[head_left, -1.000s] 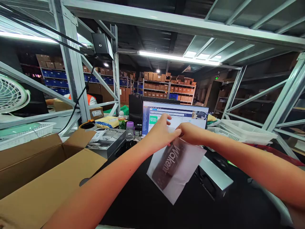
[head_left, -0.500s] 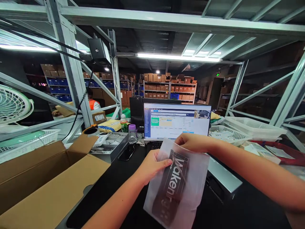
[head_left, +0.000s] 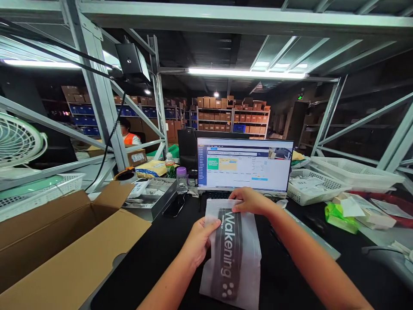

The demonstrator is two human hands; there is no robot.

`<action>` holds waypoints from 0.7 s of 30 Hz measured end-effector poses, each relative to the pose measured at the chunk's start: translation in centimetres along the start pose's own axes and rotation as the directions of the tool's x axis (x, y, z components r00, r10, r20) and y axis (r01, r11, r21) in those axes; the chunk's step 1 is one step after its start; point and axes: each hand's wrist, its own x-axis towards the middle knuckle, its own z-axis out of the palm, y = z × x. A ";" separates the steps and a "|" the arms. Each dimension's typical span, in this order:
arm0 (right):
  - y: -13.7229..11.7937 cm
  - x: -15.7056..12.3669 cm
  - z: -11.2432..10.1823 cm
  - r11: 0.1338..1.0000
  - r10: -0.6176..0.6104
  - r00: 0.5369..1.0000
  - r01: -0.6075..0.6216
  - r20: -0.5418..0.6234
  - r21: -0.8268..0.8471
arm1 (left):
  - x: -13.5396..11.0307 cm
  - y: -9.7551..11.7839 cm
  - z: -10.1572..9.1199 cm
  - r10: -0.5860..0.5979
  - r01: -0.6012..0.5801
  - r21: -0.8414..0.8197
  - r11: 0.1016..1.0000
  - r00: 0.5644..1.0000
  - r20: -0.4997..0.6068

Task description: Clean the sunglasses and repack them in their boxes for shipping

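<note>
One frosted, rectangular plastic bag (head_left: 232,254) is pinched in two closed grips: left hand (head_left: 199,242) at its side, right hand (head_left: 250,201) at its top.

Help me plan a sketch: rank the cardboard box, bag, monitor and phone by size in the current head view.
1. Cardboard box, partly out of frame
2. Bag and monitor: too alike to rank; the bag is nearer
3. Phone

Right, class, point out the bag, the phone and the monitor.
Bag (head_left: 232,253): head view, middle of its lettered side.
Phone (head_left: 174,206): head view, its dark face.
Monitor (head_left: 243,167): head view, its lit screen.
</note>
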 end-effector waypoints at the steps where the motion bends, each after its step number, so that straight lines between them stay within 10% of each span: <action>1: 0.6 0.8 0.0 0.999 0.004 1.000 -0.005 0.029 0.032 | 0.1 0.1 -0.2 -0.032 0.032 -0.021 0.999 0.999 -0.005; 10: 3.7 1.5 -0.3 0.972 -0.007 0.971 -0.050 0.240 0.229 | -2.1 -1.1 -1.2 -0.192 0.199 -0.092 0.976 0.978 0.079; 21: 11.0 6.6 7.0 0.991 0.117 0.988 -0.111 0.097 -0.071 | 5.7 -5.6 -8.0 0.162 -0.109 0.246 0.963 0.965 -0.208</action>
